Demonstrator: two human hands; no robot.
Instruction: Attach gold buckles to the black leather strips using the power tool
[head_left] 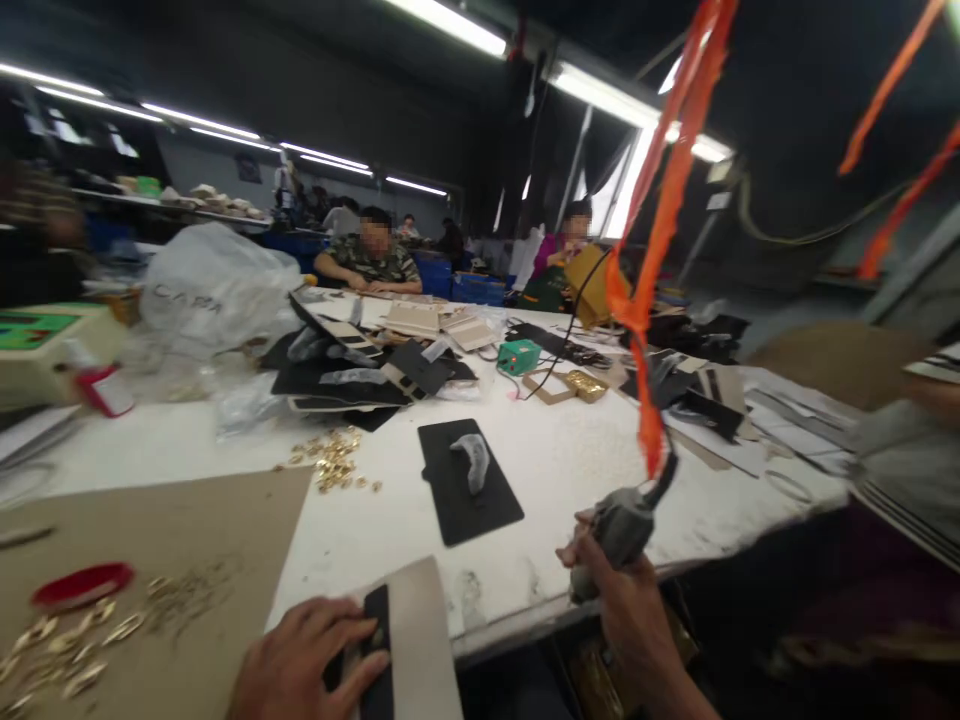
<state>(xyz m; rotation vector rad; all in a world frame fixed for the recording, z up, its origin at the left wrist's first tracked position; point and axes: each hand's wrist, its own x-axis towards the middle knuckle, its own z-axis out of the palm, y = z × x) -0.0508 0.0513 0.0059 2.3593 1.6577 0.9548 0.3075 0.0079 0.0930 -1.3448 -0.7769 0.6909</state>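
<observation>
My right hand (630,600) is wrapped round a grey corded power tool (619,530), like an electric screwdriver, raised over the front edge of the table. An orange strap (664,250) runs up from the tool's top end. My left hand (307,655) lies at the bottom, thumb and forefinger closed on a black strip (379,665) that lies along a beige board (420,630). A small piece between those fingertips is too blurred to name. Beyond the hands, a black panel (442,500) lies flat with a grey wrapped, curved piece (474,462) on it.
Small gold fittings (334,460) lie loose on the white table (555,450). At left, a red dish (82,585) and gold rings (75,640) rest on brown card (255,520). Stacked black panels (345,375) and a green box (519,356) stand behind. Several people sit farther off.
</observation>
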